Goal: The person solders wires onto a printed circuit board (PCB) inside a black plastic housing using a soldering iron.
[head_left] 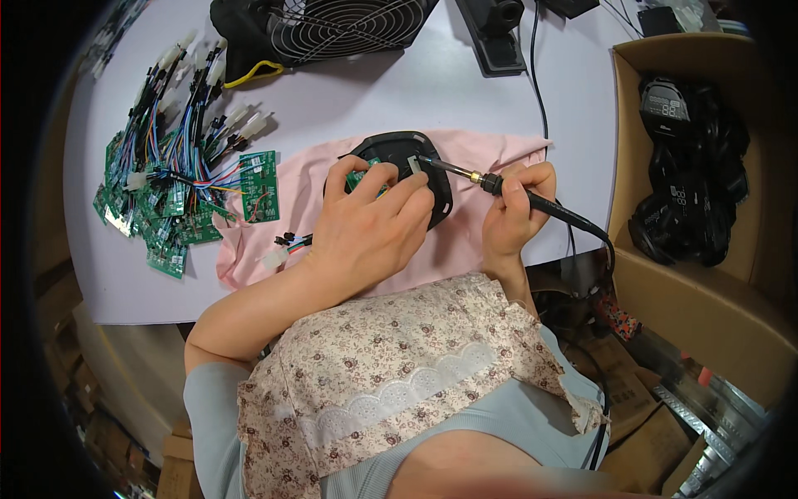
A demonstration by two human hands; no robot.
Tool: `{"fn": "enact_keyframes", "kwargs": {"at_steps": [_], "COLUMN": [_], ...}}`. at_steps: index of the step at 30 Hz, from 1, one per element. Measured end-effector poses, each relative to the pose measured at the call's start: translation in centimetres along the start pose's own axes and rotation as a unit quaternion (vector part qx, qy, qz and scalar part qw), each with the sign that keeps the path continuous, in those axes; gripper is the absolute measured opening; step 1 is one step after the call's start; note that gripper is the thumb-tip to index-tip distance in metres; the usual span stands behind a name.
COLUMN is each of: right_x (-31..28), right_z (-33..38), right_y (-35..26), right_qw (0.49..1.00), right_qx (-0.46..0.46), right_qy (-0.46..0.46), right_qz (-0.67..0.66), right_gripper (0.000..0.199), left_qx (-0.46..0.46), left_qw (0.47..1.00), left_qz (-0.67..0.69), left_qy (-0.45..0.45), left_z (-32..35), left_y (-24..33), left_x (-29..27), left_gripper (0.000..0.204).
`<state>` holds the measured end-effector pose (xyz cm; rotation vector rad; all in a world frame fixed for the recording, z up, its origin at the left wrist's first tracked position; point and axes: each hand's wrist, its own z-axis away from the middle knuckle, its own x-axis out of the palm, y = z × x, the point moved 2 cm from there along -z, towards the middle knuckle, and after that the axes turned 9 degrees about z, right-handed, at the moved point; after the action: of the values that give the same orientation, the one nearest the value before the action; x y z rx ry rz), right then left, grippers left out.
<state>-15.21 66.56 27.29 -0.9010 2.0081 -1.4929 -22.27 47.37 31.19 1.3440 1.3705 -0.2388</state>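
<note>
A black plastic housing (397,145) lies on a pink cloth (474,241) in front of me. My left hand (366,229) rests over it with bent fingers gripping it, and covers much of its inside. Between those fingers shows part of a green circuit board (356,178). A small pale strip (415,165) sits by the fingertips. In my right hand (515,212) is a soldering iron (544,206), pinched by its black handle. Its metal tip points left and reaches into the housing near the strip. Wires with connectors (291,243) stick out below my left wrist.
Green circuit boards (170,204) with bundled coloured wires are heaped on the left of the table (133,293). A fan with a wire grille (345,29) and a black stand (492,37) are at the back. At right, a cardboard box (690,295) holds black display units (686,195).
</note>
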Motion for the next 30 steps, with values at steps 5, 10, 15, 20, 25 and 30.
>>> {"fn": "enact_keyframes", "kwargs": {"at_steps": [5,10,15,20,25,30], "right_x": [-0.2,0.07,0.26,0.07,0.27,0.29], "right_z": [0.1,0.09,0.0,0.02,-0.13,-0.17], "right_y": [0.22,0.0,0.01,-0.05,-0.13,-0.08], "right_qw": [1.0,0.999,0.999,0.999,0.999,0.999], "right_qx": [0.017,0.03,0.025,0.039,0.031,0.034], "right_qy": [-0.011,-0.018,-0.02,-0.019,-0.013,-0.012], "right_qz": [0.01,-0.009,-0.014,-0.003,0.0,-0.01], "right_gripper": [0.014,0.014,0.014,0.015,0.014,0.014], "left_qx": [0.0,0.001,0.001,0.007,0.003,0.006], "left_qw": [1.0,1.0,1.0,1.0,1.0,1.0], "left_qz": [-0.002,-0.004,-0.006,-0.015,-0.009,-0.013], "left_qy": [-0.001,0.001,0.0,0.024,0.01,0.021], "left_z": [0.0,-0.02,-0.03,-0.1,-0.07,-0.07], "left_y": [0.0,-0.02,-0.02,0.02,0.02,0.02], "left_x": [-0.07,-0.02,0.0,0.09,0.03,0.07], "left_gripper": [0.02,0.02,0.02,0.016,0.018,0.017]}}
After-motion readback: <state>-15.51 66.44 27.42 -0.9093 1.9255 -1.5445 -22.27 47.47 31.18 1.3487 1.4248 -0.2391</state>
